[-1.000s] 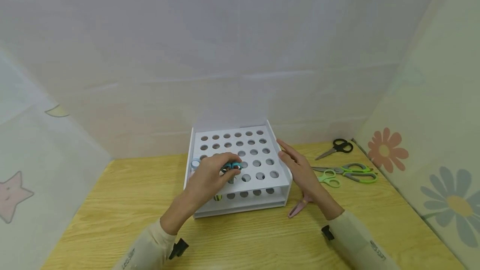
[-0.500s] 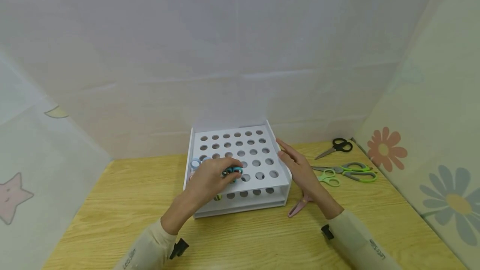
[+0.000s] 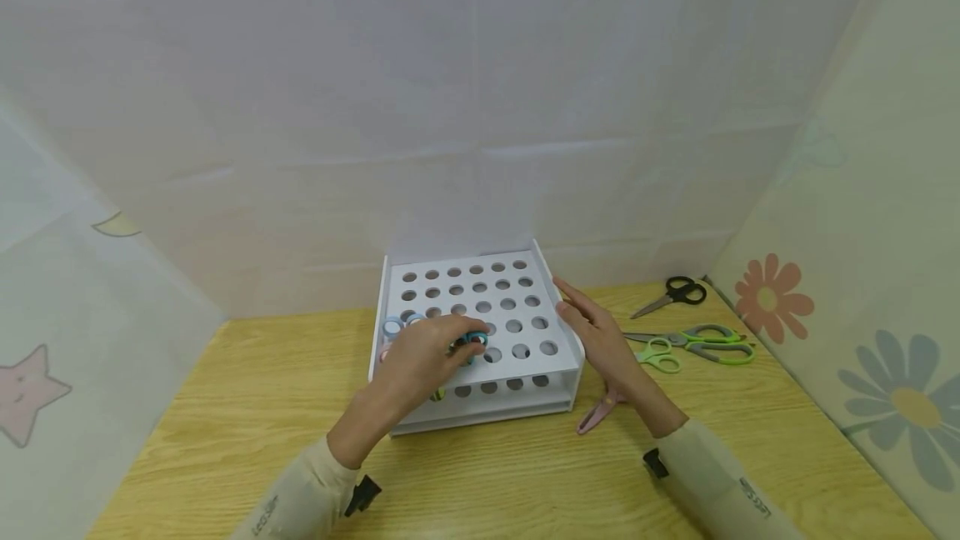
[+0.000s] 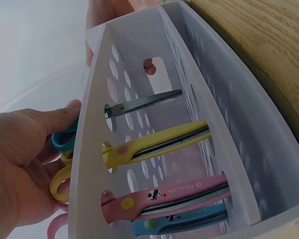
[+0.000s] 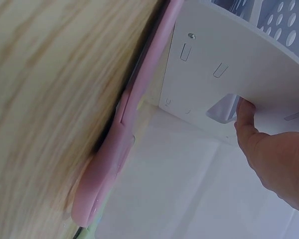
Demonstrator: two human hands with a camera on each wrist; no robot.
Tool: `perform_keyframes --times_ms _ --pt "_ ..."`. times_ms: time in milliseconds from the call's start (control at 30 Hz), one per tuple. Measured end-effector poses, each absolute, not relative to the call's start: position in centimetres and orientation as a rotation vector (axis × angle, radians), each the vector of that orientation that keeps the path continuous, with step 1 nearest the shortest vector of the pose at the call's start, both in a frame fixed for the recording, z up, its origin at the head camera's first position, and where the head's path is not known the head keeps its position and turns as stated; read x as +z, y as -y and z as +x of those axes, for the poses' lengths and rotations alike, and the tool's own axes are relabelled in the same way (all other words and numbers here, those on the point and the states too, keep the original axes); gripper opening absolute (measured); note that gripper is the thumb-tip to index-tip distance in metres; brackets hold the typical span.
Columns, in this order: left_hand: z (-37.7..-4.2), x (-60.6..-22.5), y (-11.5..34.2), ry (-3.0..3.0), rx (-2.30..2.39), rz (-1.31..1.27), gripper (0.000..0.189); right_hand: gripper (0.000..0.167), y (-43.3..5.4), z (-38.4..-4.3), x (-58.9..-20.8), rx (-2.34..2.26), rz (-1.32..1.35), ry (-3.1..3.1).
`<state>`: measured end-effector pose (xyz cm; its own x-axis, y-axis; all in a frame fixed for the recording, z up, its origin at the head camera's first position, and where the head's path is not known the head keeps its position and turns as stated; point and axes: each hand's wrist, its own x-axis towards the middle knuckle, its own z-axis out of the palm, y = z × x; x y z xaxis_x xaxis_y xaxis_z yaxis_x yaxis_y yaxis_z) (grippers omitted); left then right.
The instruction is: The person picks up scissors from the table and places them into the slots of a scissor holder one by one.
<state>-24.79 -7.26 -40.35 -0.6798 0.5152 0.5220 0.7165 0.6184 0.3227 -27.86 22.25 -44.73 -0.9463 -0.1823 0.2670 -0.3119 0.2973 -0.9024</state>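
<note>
My left hand (image 3: 423, 352) pinches the teal handle of a pair of scissors (image 4: 65, 141) above the white rack (image 3: 442, 267). Their metal blade passes down through a hole in the top plate, with its tip at the lower plate in the left wrist view. Beside them, yellow scissors (image 4: 162, 143), pink scissors (image 4: 164, 198) and blue scissors (image 4: 184, 219) stand in the rack. My right hand (image 3: 603, 348) rests against the rack's right side, its fingers mostly straight. In the right wrist view, one fingertip (image 5: 246, 107) reaches into the side panel's cut-out.
Right of the rack lie black scissors (image 3: 681, 291), large green-and-grey scissors (image 3: 708, 347), small light green scissors (image 3: 660, 357) and pink scissors (image 3: 596, 415), the last partly under the right arm. White sheets stand behind the wooden table (image 3: 480, 473).
My left hand has lowered the teal scissors further into the hole and tilted slightly, so a second light blue handle shows behind it. My right hand stays in place.
</note>
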Motion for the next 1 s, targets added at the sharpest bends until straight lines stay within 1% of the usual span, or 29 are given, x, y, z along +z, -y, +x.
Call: perform_keyframes --times_ms 433,633,867,1000 --pt "-25.1 -40.5 7.4 2.466 -0.558 -1.056 0.027 0.051 -22.3 -27.9 -44.8 1.732 0.483 2.435" --pt "-25.3 -40.5 7.5 2.471 -0.5 -1.034 0.025 0.052 -22.4 -28.1 -44.7 1.743 0.483 2.43" --pt "-25.0 -39.7 8.9 2.352 -0.67 -1.016 0.027 0.052 -22.1 -28.2 -44.8 1.774 0.49 2.409" --pt "-25.0 -39.2 10.2 2.249 -0.764 -0.95 0.026 0.05 -22.6 -27.9 -44.9 1.741 0.487 2.435"
